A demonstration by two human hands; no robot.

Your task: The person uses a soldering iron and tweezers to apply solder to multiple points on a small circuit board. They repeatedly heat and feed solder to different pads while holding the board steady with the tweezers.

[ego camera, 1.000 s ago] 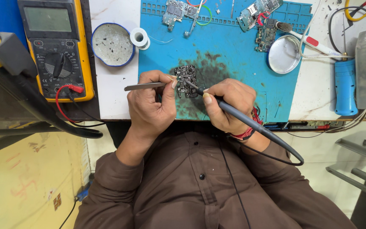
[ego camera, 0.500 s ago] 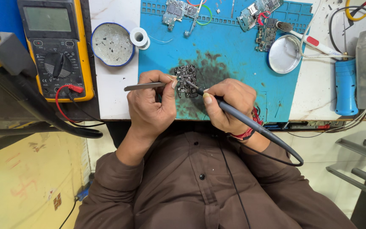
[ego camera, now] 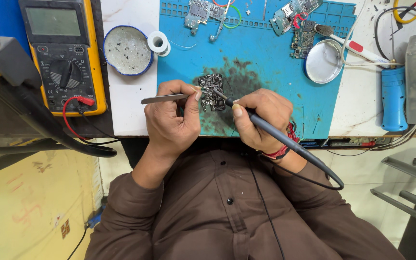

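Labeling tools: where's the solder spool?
Head view, upper left of centre: the solder spool stands on the white bench beside the round tin, at the blue mat's left edge.

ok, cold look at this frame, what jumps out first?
Dead centre, the two hands over the small dark circuit board on the scorched patch of the blue work mat: the left hand holds metal tweezers to the board, the right hand a soldering iron with its tip on it. Next, the yellow multimeter at upper left, with a round tin beside it.
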